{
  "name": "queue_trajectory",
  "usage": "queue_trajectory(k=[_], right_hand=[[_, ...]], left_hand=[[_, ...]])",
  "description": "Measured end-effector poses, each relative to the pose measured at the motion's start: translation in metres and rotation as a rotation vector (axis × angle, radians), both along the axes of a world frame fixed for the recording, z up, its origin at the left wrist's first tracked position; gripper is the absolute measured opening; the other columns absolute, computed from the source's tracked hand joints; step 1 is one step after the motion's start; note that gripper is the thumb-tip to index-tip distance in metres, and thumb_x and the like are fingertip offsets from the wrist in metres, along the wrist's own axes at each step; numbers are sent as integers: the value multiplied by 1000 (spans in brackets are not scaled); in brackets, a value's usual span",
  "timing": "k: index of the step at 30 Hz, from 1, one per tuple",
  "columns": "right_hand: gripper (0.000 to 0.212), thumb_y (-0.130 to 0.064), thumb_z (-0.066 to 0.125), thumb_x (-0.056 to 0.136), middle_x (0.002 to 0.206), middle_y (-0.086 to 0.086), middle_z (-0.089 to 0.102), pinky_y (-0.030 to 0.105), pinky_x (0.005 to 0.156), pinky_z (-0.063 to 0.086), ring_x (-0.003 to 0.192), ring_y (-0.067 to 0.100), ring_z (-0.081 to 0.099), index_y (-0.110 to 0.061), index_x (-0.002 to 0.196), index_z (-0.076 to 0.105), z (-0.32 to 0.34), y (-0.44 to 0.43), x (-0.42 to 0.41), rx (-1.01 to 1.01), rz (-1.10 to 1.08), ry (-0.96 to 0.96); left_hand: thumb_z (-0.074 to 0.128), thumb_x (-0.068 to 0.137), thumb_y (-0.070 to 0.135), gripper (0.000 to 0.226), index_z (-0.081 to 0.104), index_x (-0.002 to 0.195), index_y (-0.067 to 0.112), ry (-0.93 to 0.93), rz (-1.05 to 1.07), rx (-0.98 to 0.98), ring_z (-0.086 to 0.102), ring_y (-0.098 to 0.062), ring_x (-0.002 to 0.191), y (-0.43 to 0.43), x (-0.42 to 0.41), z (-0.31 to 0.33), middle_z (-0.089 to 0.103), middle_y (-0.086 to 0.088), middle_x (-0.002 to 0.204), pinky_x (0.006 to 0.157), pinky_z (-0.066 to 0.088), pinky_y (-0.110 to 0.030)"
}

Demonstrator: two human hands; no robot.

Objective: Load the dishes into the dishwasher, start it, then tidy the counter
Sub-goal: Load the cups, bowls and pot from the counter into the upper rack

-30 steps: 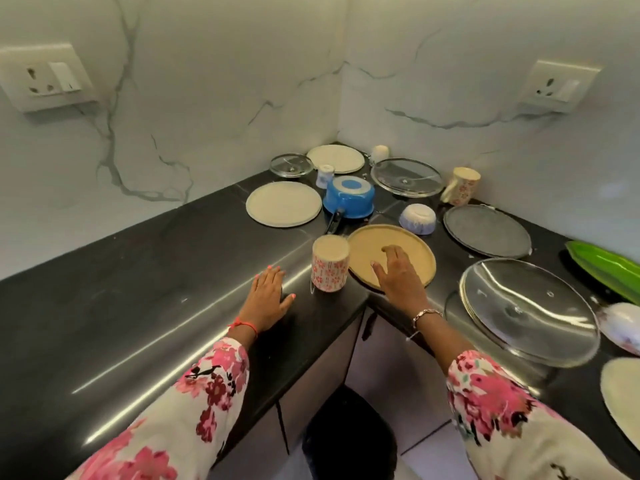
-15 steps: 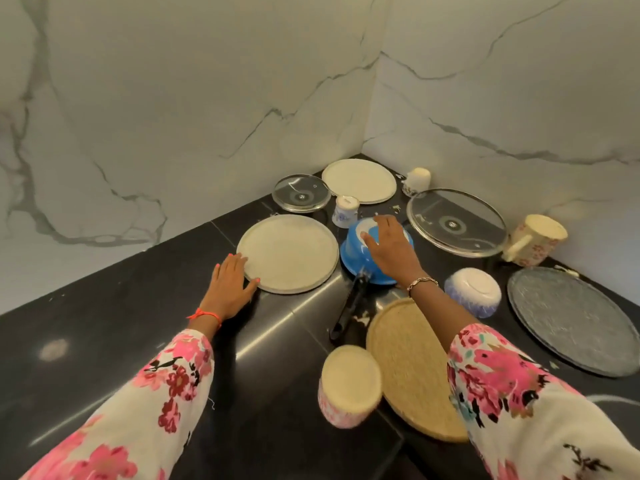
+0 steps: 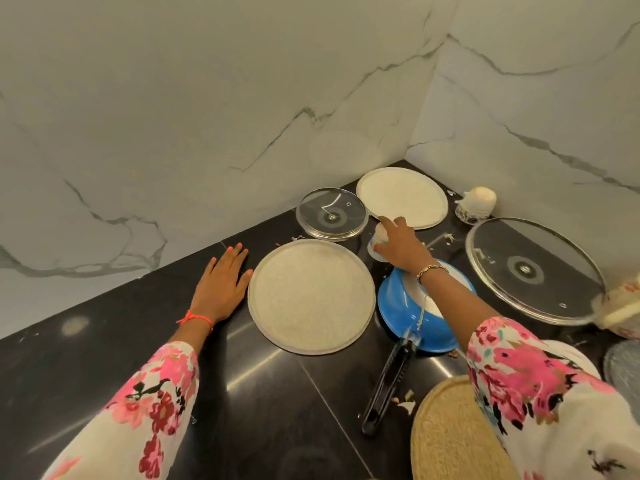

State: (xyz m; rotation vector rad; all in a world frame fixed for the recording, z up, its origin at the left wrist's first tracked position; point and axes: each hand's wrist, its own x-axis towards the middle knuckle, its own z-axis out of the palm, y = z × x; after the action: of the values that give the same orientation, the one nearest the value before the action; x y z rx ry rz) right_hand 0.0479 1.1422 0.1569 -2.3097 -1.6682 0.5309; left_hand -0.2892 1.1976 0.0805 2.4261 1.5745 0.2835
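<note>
Blue saucepan (image 3: 408,327) sits nearest on the black counter (image 3: 138,341), a round plate (image 3: 311,296) just left of it. The left hand (image 3: 221,289) lies spread flat beside that plate. Beyond, the right hand (image 3: 400,245) seems to clasp a small cup (image 3: 378,242).

**Black counter, corner stretch**

Glossy black counter (image 3: 270,393), seamed slabs, running into a corner of white marbled walls (image 3: 207,116).

Back corner: pale round plate (image 3: 401,197), lying flat. Just left of it, small glass lid (image 3: 331,214). By the right wall, upturned cup (image 3: 476,204).

Middle: large speckled plate (image 3: 311,296), flat. Left hand (image 3: 221,289) rests palm-down beside its rim. Small white cup (image 3: 379,242) between the plates, gripped by the right hand (image 3: 401,244).

Right: blue saucepan (image 3: 415,323), black handle (image 3: 388,386) pointing to the near edge. Large glass lid (image 3: 535,270) beyond it. Patterned mug (image 3: 620,306) and grey plate (image 3: 623,372), both cut off by the frame.

Near edge: woven mat (image 3: 450,434). Pale scraps (image 3: 407,403) lie scattered beside the handle.
</note>
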Motion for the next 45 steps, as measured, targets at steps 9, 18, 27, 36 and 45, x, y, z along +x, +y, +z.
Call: queue_trajectory(k=[9,18,27,36,45], right_hand=[[46,-15,60,87,126,18,36,46,98,43,115,40,45,-12,130,42,9,5,-3,73,-66,-11],[55,-13,65,83,125,16,39,40,95,40,116,33,42,-13,133,42,77,-67,-35,237,4,56],[56,-12,69,78,129,16,39,39,96,40,118,34,45,-11,129,47,114,-235,-119,268,44,54],[51,-16,62,82,127,17,40,37,83,43,112,36,50,-12,130,44,110,-445,-196,271,-32,-109],[40,-18,58,83,120,15,44,41,89,45,108,38,53,-12,122,48,11,-652,-285,16,-137,-18]], left_hand=[[28,100,39,55,16,149,17,20,3,3,6,-15,146,2,1,-2,10,1,158,119,3,-38],[32,101,30,54,16,148,9,-46,32,-149,15,-22,144,-36,5,30,14,-9,157,119,11,-40],[37,99,30,56,20,147,7,-99,-26,-62,10,-22,145,-217,-24,59,16,-9,156,117,9,-42],[42,97,33,58,23,146,8,-104,-109,-51,9,-21,146,-431,-77,40,17,-7,156,117,6,-39],[22,92,52,69,18,148,12,-10,-320,-108,2,-17,146,-627,-114,4,9,-3,158,117,1,-37]])
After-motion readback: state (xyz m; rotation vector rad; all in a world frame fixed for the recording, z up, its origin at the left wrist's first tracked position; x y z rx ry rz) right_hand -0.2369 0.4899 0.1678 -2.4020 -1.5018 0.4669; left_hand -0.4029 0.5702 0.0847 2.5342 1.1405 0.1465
